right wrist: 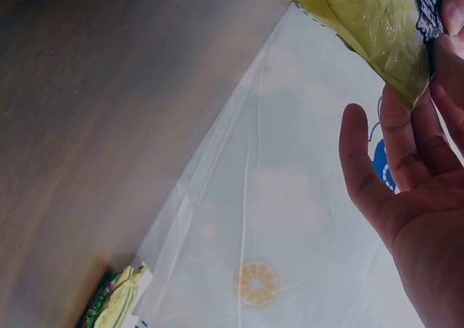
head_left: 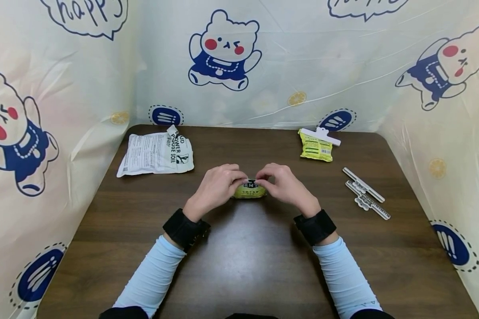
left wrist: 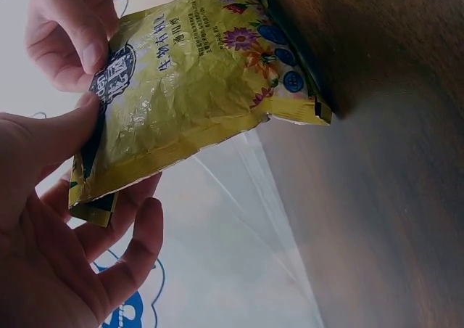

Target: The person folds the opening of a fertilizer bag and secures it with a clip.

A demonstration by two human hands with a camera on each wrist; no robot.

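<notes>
A small yellow-green printed packet (head_left: 249, 191) stands on the table in the middle of the head view, its upper edge between both hands. My left hand (head_left: 218, 185) pinches one top corner between thumb and fingers. The other top corner is pinched by my right hand (head_left: 284, 184). In the left wrist view the packet (left wrist: 181, 74) shows flowers along its lower end and a dark band at the top, where both thumbs press. Part of the packet (right wrist: 380, 34) appears in the right wrist view, with the lower fingers spread behind it. The packet's back is hidden.
A white printed soil bag (head_left: 155, 154) lies at the back left. Toward the back right sits another yellow-green packet (head_left: 316, 149) with a white clip (head_left: 321, 136) across its top. Two loose clips, an upper one (head_left: 363, 184) and a lower one (head_left: 368, 200), lie at the right. Patterned curtains (head_left: 231, 106) surround the table.
</notes>
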